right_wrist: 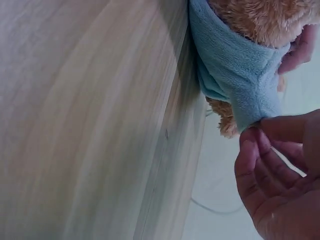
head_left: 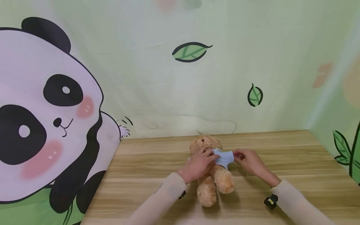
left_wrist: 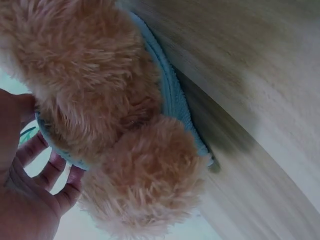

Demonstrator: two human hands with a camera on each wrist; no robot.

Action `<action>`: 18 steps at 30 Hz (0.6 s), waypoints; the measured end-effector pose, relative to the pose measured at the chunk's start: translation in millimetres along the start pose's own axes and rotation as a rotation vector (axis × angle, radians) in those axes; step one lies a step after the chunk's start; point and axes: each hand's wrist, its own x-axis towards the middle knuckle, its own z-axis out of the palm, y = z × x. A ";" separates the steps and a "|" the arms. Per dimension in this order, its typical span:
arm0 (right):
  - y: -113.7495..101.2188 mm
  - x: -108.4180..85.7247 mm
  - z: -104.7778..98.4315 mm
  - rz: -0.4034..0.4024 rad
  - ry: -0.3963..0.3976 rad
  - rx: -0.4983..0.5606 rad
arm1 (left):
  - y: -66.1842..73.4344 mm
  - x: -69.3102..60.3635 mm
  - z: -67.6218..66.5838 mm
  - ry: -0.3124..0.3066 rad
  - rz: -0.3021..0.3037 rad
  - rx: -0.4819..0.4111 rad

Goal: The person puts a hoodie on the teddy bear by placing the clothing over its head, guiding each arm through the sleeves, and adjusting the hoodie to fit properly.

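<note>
A light-brown teddy bear (head_left: 206, 192) lies on its back on the wooden table, head toward the wall. It wears a light-blue plush shirt (head_left: 224, 158). Across the bear's body, my left hand (head_left: 197, 164) holds it, with fingers over the shirt's front; the left wrist view has the fingers (left_wrist: 72, 187) at the shirt's lower edge. At the bear's side, my right hand (head_left: 250, 161) pinches the end of the shirt's sleeve (right_wrist: 252, 102) between thumb and fingertips, and the sleeve is drawn outward. No paw shows at the sleeve's opening.
The wooden table (head_left: 295, 162) ends at a pale green wall cloth (head_left: 146, 78) printed with leaves and a large panda (head_left: 56, 125) at the left. Dark wrist devices, such as the one by the right cuff (head_left: 271, 201), sit at both sleeves.
</note>
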 end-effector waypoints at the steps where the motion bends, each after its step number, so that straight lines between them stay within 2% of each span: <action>1: 0.5 0.3 1.1 0.001 0.006 0.005 | 0.3 0.3 0.7 0.002 -0.004 0.005; 6: 3.3 1.7 5.3 -0.001 0.004 0.054 | 2.3 2.0 2.6 -0.003 -0.003 0.024; 11: 4.7 2.0 6.6 0.005 -0.023 0.087 | 4.2 0.2 3.9 -0.056 -0.002 0.040; 18: 3.2 4.5 7.6 -0.012 -0.047 0.069 | 5.6 -0.6 6.9 -0.092 0.010 0.085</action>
